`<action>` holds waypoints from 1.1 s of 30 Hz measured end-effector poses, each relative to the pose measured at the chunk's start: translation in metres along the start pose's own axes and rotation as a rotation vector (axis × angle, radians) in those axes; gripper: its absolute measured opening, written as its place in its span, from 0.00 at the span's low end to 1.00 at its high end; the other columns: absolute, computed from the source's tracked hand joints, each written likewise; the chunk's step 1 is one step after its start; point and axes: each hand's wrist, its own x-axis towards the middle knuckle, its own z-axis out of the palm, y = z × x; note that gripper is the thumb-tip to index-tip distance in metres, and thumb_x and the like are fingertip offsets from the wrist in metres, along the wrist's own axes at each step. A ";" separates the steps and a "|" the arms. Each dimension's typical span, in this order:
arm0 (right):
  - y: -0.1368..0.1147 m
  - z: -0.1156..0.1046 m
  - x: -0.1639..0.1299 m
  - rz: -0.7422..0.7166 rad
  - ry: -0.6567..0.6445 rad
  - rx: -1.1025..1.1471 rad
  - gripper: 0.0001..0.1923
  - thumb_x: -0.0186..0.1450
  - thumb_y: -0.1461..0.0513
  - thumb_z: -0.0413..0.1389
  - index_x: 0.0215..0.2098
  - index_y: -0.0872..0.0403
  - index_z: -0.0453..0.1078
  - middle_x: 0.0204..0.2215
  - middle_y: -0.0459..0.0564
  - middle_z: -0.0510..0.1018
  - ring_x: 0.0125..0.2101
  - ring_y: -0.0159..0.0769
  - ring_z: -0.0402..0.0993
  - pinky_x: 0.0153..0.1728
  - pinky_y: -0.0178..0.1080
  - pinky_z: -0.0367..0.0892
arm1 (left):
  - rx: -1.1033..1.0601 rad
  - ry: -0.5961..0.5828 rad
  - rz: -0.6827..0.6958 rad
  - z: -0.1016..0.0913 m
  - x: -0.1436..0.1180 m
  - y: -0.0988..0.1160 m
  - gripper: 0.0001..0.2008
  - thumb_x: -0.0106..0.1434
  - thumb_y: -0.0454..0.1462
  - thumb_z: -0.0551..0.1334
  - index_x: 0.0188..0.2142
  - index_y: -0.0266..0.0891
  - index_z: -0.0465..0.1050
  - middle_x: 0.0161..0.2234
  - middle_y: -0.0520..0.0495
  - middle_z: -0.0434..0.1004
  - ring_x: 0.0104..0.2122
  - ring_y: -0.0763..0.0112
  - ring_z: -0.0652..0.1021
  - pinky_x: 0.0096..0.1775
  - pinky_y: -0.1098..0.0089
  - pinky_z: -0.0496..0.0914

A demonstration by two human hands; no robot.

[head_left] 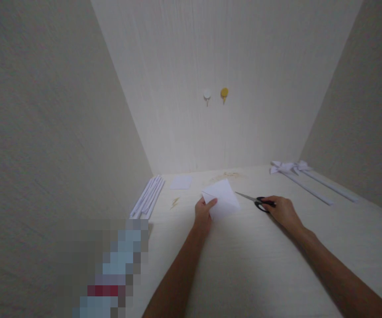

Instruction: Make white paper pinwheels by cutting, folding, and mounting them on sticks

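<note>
My left hand [205, 212] pinches a square white sheet of paper [224, 198] at its near left corner, with the thumb on top. A line, maybe a crease or cut, runs in from the paper's left corner. To the right, my right hand [285, 214] has its fingers closed on the black handles of a pair of scissors [260, 203]. Their metal blades look together and point left toward the paper, a short gap away. Whether the scissors rest on the table cannot be made out.
Rolled white paper sticks [149, 196] lie at the left beside another white sheet [181, 182] and a small gold zigzag piece [175, 202]. Two paper pinwheel-like shapes on sticks [306, 185] lie at the right. White [207, 94] and yellow [224, 92] hooks hang on the wall.
</note>
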 end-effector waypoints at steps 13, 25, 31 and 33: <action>-0.009 -0.005 -0.002 -0.127 0.011 -0.053 0.13 0.53 0.56 0.49 0.29 0.55 0.70 0.33 0.52 0.74 0.34 0.40 0.68 0.34 0.39 0.63 | -0.001 0.000 -0.017 0.001 -0.002 0.001 0.18 0.35 0.32 0.67 0.30 0.30 0.70 0.25 0.43 0.75 0.30 0.62 0.75 0.36 0.63 0.67; -0.017 -0.001 -0.008 -0.129 -0.076 -0.012 0.07 0.50 0.64 0.47 0.24 0.55 0.66 0.26 0.50 0.71 0.29 0.35 0.67 0.31 0.35 0.62 | 0.011 -0.035 0.006 0.001 -0.003 0.002 0.18 0.37 0.34 0.67 0.31 0.31 0.71 0.25 0.45 0.76 0.29 0.64 0.75 0.35 0.64 0.68; -0.012 0.005 -0.008 -0.128 -0.095 0.080 0.14 0.51 0.62 0.48 0.34 0.57 0.67 0.30 0.51 0.73 0.30 0.37 0.69 0.31 0.37 0.64 | 0.014 -0.030 0.006 0.001 -0.002 0.001 0.17 0.37 0.32 0.66 0.31 0.31 0.71 0.25 0.44 0.76 0.28 0.64 0.75 0.36 0.64 0.67; -0.012 0.006 -0.007 -0.147 -0.071 0.136 0.15 0.51 0.62 0.49 0.36 0.56 0.67 0.32 0.51 0.74 0.32 0.38 0.69 0.34 0.39 0.64 | 0.010 -0.027 0.010 0.001 -0.001 0.001 0.17 0.37 0.33 0.66 0.30 0.31 0.71 0.26 0.44 0.76 0.29 0.64 0.75 0.36 0.64 0.67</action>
